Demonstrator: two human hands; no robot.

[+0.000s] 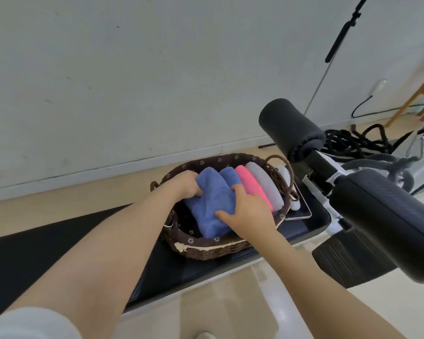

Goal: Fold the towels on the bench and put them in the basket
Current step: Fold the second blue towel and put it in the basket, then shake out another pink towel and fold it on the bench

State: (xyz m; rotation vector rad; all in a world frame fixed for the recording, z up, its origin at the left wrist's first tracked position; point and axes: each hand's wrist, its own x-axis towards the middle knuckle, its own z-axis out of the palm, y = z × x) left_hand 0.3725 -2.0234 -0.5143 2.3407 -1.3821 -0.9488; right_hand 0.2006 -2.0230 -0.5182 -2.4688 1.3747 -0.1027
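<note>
A brown wicker basket with a dark flowered lining stands on the black bench. Inside it lie a folded blue towel, a second blue towel, a pink towel and a grey towel, side by side. My left hand grips the far left edge of the front blue towel inside the basket. My right hand holds the same towel from the right, thumb on top and fingers tucked between it and the pink towel.
A tablet and a white object lie on the bench behind the basket. Black foam rollers of the bench rise at the right. Black ropes lie on the floor by the wall.
</note>
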